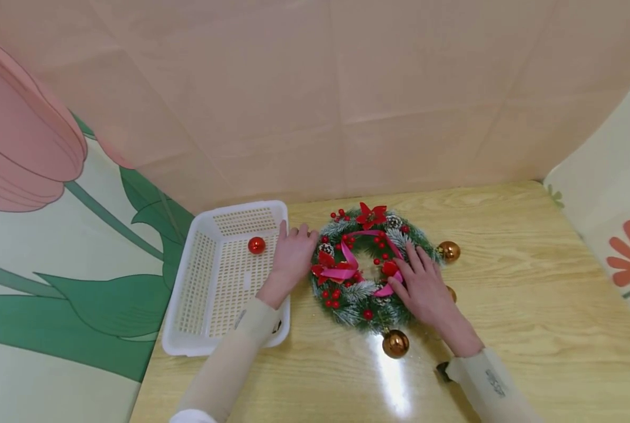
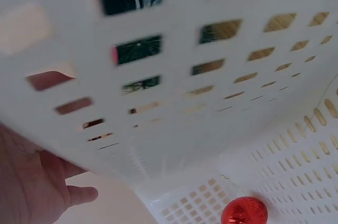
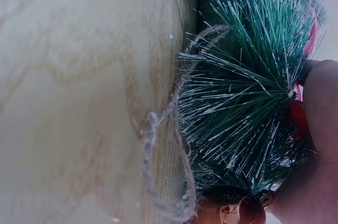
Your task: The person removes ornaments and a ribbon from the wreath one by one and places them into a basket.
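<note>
A green Christmas wreath (image 1: 354, 296) with frosted tips, red flowers, berries, pinecones and a pink ribbon (image 1: 349, 258) lies on the table. My right hand (image 1: 423, 285) rests over its right side, fingers spread on the greenery. Between the basket and the wreath is my left hand (image 1: 294, 252), fingertips right at the wreath's left edge and thumb extended. Copper baubles (image 1: 396, 343) sit along the wreath's right and front rim. The right wrist view shows a twine loop (image 3: 150, 155) on the table beside the needles.
A white perforated plastic basket (image 1: 180, 305) stands left of the wreath, its right wall beside my left arm. Inside it lies one shiny red bauble (image 1: 257, 245). The wooden table (image 1: 548, 282) extends to the right, with a cloth-covered wall (image 1: 399, 117) behind.
</note>
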Motion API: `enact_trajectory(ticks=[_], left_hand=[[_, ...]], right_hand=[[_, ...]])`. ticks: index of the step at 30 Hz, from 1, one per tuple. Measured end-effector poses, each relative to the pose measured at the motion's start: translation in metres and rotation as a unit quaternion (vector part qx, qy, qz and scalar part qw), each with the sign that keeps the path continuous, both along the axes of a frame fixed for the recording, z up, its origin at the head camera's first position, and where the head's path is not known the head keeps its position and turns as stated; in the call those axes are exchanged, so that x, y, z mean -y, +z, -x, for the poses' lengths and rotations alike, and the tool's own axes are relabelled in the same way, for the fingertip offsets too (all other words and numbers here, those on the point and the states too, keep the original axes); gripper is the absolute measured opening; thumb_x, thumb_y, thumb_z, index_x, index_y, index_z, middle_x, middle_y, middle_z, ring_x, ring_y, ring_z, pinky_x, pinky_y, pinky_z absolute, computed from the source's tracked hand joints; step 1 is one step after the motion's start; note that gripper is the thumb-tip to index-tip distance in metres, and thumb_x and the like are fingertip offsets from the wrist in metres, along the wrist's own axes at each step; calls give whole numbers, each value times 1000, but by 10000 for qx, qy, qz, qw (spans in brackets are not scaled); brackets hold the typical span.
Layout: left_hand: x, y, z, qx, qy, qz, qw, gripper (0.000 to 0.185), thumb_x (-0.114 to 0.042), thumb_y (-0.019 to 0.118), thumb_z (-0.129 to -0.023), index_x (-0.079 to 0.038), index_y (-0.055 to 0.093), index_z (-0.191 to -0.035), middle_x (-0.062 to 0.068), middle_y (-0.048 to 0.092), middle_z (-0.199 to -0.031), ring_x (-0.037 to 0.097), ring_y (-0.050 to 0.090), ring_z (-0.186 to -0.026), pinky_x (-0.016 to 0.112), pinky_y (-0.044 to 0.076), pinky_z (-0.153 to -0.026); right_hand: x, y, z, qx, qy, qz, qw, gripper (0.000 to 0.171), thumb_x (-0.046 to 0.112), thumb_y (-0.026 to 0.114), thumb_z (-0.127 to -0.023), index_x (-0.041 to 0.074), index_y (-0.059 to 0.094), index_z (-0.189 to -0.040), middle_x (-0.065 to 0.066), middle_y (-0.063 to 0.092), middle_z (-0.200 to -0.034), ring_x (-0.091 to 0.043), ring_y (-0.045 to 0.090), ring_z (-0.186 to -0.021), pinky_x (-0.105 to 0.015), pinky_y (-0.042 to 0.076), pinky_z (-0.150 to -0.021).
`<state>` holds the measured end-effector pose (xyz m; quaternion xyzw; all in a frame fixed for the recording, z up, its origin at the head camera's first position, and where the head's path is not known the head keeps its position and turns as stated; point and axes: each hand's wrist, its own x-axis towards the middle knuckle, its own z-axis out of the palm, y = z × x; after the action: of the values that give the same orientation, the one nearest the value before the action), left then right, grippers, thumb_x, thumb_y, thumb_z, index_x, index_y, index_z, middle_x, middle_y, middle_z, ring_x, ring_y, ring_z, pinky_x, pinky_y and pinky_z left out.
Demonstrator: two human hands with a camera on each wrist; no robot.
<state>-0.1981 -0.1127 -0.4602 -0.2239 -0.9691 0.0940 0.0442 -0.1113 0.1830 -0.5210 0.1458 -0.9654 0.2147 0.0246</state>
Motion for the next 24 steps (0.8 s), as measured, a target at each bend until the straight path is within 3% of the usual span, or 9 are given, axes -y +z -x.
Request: enact_trajectory(ticks=[8, 15, 20, 24], left_hand=[[0, 14, -6, -34, -239, -312, 9992, 50, 0, 75, -81, -12, 66, -129, 12, 63, -126, 32, 66, -109, 59, 28, -117], [5, 29, -16, -295, -439, -596, 9968, 42, 3, 69, -85, -10, 67, -126, 13, 64, -122, 34, 67, -106, 57, 32, -116], [20, 41, -22, -549, -495, -556, 9957, 37, -4, 74, -87, -10, 67, -123, 12, 64, -120, 34, 67, -105, 56, 35, -115], [43, 39, -16, -837, -419, -665, 9934, 33, -2, 74, -85, -8, 67, -116, 14, 65, -117, 37, 68, -101, 57, 39, -111]], right_hand=[[2, -1, 1, -48, 34, 25, 10000, 56, 38, 54, -106, -3, 54, -143, -29, 17, -165, -53, 16, -149, -76, 21, -110], [2, -2, 3, 65, 47, 17, 10000, 57, 40, 52, -107, -3, 53, -144, -28, 15, -166, -52, 14, -150, -76, 20, -111], [1, -2, 4, 137, 27, 9, 9999, 58, 41, 50, -108, -3, 52, -146, -27, 12, -167, -52, 13, -150, -76, 19, -111], [-1, -2, 3, 194, 1, 5, 9998, 58, 40, 51, -108, -3, 51, -146, -27, 12, -167, -52, 12, -150, -76, 19, -111]])
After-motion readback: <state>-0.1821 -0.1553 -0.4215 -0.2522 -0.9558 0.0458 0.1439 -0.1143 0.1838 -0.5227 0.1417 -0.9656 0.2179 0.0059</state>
